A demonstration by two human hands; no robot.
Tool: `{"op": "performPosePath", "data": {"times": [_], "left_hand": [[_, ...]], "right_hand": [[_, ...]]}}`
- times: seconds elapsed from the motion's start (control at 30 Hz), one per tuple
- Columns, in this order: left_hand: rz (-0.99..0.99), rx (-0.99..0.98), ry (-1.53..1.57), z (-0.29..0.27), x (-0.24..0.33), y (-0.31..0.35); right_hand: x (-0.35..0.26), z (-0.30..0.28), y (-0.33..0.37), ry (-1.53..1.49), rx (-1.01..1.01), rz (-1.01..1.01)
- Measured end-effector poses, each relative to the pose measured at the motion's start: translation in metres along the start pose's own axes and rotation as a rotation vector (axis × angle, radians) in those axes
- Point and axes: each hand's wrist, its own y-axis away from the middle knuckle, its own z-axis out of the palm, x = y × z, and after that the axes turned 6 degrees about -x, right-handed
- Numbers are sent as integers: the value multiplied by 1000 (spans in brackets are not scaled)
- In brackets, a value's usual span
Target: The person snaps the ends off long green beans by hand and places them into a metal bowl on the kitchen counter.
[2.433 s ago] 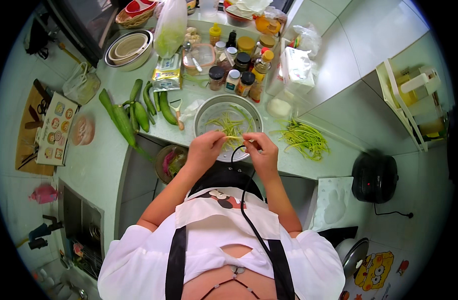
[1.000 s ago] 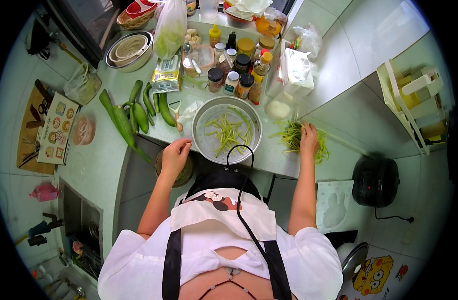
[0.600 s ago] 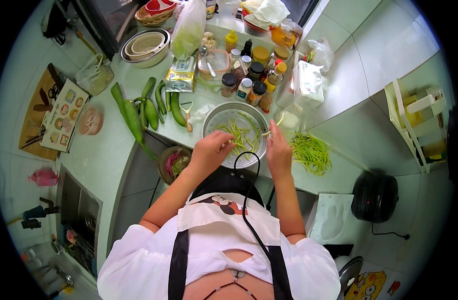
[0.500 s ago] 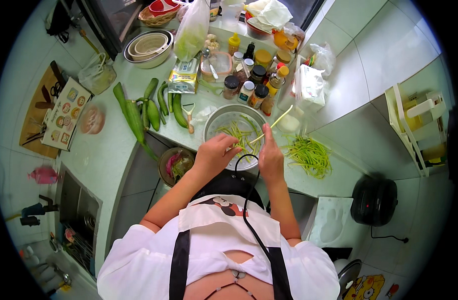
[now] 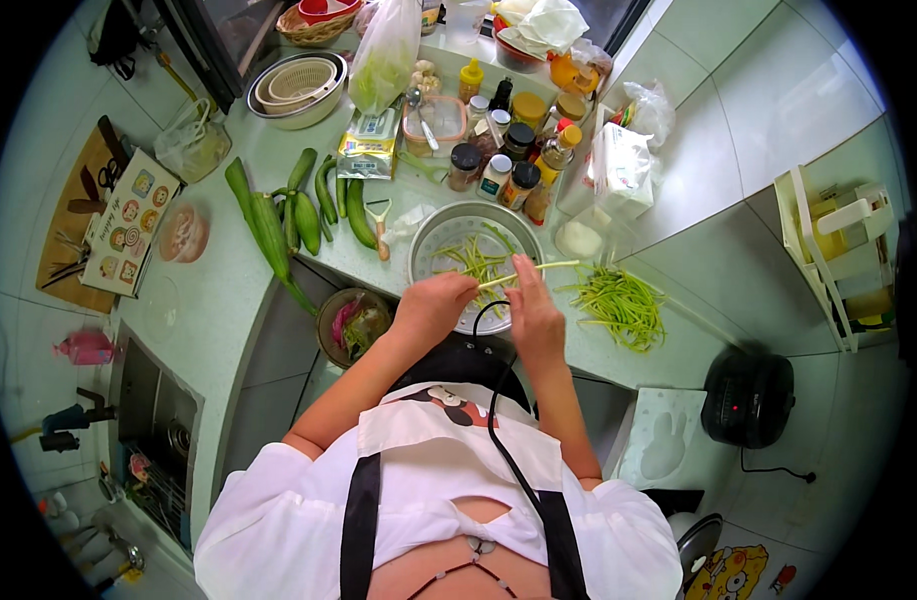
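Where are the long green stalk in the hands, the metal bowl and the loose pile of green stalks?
green stalk (image 5: 538,268), head view, on the pale length past the right hand.
metal bowl (image 5: 430,240), head view, on its left inner wall.
pile of stalks (image 5: 623,305), head view, on the heap's middle.

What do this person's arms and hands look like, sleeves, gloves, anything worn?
Both forearms are bare. The left hand and right hand wear no gloves, and no ring or watch can be made out. Short white sleeves cover the upper arms. A black-strapped white apron lies over the shirt, and a thin black cable runs down the chest.
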Motion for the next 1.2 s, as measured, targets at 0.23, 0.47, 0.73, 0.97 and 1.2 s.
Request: {"op": "performPosePath", "data": {"times": [0.23, 0.47, 0.73, 0.97, 1.2], "left_hand": [[-40, 113, 33, -18, -3, -5], [-11, 191, 353, -17, 1, -8], [-73, 33, 740, -10, -3, -6], [-150, 41, 681, -11, 4, -3], [-146, 23, 670, -12, 1, -9]], "right_hand": [[11, -26, -1, -3, 43, 134], [-17, -26, 3, -220, 64, 113], [-20, -20, 4, -271, 48, 93], [-21, -20, 2, -223, 57, 66], [-21, -25, -1, -147, 69, 74]]}}
